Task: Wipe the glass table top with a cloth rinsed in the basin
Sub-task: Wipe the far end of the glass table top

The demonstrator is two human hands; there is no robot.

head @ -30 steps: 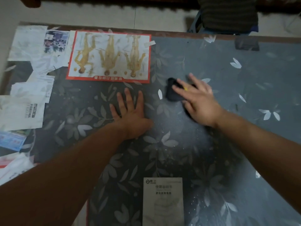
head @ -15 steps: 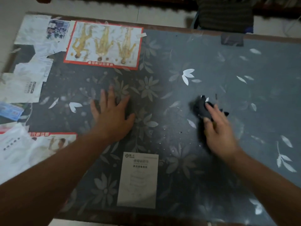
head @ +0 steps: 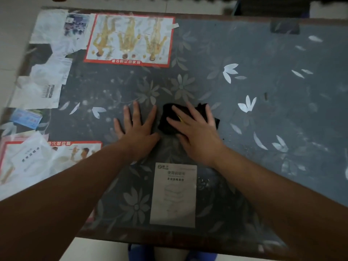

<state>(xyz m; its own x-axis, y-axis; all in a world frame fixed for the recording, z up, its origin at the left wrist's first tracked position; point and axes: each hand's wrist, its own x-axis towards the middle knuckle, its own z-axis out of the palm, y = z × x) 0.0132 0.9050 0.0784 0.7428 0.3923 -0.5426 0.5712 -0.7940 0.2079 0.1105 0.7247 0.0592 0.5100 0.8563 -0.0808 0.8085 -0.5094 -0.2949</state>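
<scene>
The glass table top (head: 263, 59) covers a dark flower-patterned sheet with papers under the glass. A crumpled black cloth (head: 166, 119) lies on the glass near the middle. My right hand (head: 195, 130) lies flat on the cloth with its fingers spread and straight, pressing it onto the glass. My left hand (head: 137, 129) rests flat on the glass just left of the cloth, fingers spread, holding nothing. No basin is in view.
Under the glass lie a red-framed chart (head: 130, 39) at the back left, white papers (head: 49, 72) along the left edge and a manual sheet (head: 174, 194) near the front. A dark chair (head: 271, 6) stands beyond the far edge. Pale floor surrounds the table.
My right hand has slid the cloth leftwards across the glass, from the right of centre to beside my left hand. My left hand has stayed flat on the glass.
</scene>
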